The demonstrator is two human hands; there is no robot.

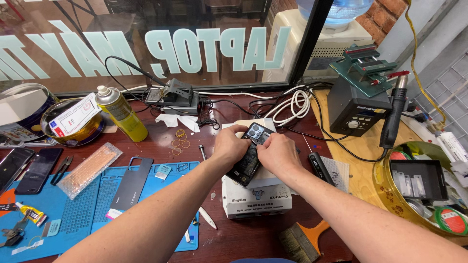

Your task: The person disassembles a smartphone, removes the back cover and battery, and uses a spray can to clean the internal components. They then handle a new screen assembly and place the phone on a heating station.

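Brush: stiff bristles, orange handle (302, 241), nearest on the dark counter (243, 241).
Mat: blue, ribbed rubber (165, 187).
Phone: dark, glossy slab (248, 158) lying on a white box-shaped machine (256, 197); likely light, slippery and fragile, best held by its edges.
Left hand (229, 143): fingers curled on the phone's top corner.
Right hand (273, 153): fingers pressed onto its back, apparently pinching.
Behind: yellow spray can (122, 114).
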